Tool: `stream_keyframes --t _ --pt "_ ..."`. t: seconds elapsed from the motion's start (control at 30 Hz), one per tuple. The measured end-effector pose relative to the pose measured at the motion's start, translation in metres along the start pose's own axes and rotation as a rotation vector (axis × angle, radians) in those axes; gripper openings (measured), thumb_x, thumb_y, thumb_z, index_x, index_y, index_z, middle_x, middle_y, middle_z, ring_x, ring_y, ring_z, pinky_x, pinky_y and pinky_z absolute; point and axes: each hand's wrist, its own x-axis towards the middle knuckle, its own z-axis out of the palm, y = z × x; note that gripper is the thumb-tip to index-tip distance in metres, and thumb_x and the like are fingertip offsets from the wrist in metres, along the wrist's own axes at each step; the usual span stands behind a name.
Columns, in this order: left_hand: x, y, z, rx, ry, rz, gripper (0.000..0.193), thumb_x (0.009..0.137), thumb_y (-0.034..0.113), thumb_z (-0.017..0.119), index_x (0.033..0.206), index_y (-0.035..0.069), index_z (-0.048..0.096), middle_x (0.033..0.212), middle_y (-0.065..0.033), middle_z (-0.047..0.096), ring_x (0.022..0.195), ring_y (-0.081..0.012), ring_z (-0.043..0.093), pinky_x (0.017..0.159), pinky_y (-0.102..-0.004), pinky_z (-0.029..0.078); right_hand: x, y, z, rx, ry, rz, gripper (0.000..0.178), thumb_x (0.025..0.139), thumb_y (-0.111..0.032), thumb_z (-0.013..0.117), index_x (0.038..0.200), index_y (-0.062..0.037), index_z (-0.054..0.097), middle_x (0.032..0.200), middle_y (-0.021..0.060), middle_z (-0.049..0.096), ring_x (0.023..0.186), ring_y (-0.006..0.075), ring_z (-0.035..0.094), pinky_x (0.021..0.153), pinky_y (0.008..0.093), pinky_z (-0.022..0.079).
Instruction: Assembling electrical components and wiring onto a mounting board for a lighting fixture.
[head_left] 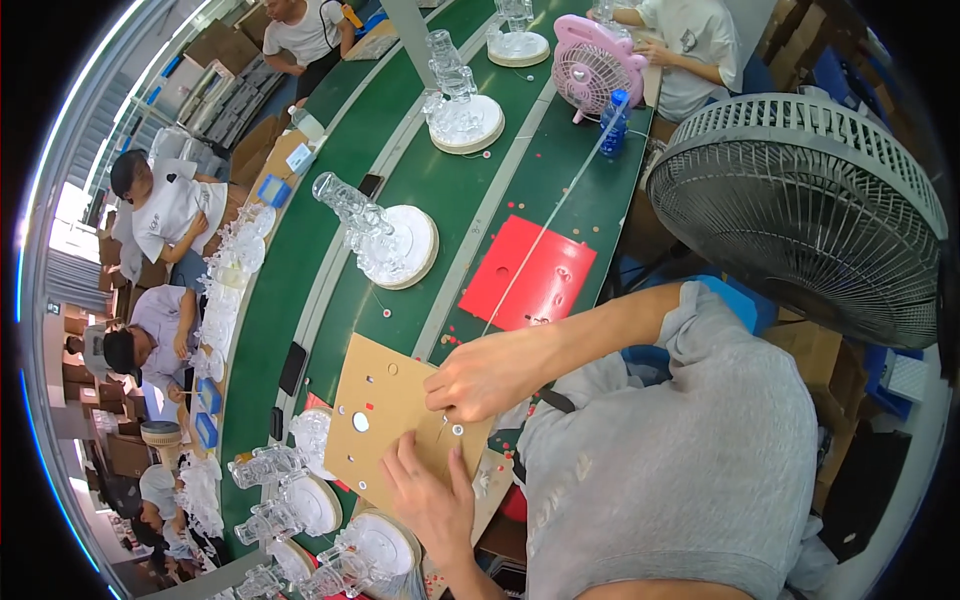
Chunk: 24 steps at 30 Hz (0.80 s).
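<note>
A tan flat board (pixel 350 385) with a round hole and several small cut-outs lies tilted at the table's near side. Fingers spread, my left hand (pixel 430 495) rests flat on its lower part. My right hand (pixel 468 385) is closed over the board's upper right edge, its fingertips pressed together and pointing down at the surface. Whatever it may pinch is hidden. Just below those fingertips sits a small white round piece (pixel 457 430) on the board.
Clear figures on round white bases, one of them a clear figure (pixel 395 245), stand along the green conveyor (pixel 290 230); several more crowd the board's lower left. Beyond my right arm are a red sheet (pixel 528 275), blue bottle (pixel 614 122), pink fan (pixel 595 65) and large black fan (pixel 800 210). Other people work across the belt.
</note>
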Motion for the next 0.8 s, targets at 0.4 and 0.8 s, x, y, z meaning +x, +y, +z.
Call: stream_keyframes --t 0.4,0.8 --pt "0.030 -0.020 0.015 -0.037 -0.104 0.354 0.019 0.085 0.003 0.068 0.070 0.000 0.056 0.073 -0.0152 0.053 0.073 -0.0361 0.054 0.062 -0.0474 0.044 -0.014 -0.010 0.010 0.100 0.166 0.068 0.050 0.072 -0.049 0.079 0.095 -0.0042 0.073 0.091 0.0013 0.063 0.101 0.0199 0.060 0.076 0.0340 0.049" --pt "0.022 -0.038 0.016 -0.270 -0.132 0.315 0.025 0.080 -0.003 0.069 0.063 -0.002 0.051 0.060 -0.0168 0.048 0.059 -0.0362 0.047 0.054 -0.0470 0.036 -0.012 -0.012 0.016 0.088 -0.043 0.118 0.073 0.063 -0.057 0.083 0.112 -0.0035 0.072 0.124 0.0031 0.068 0.114 0.0184 0.058 0.094 0.0403 0.043"
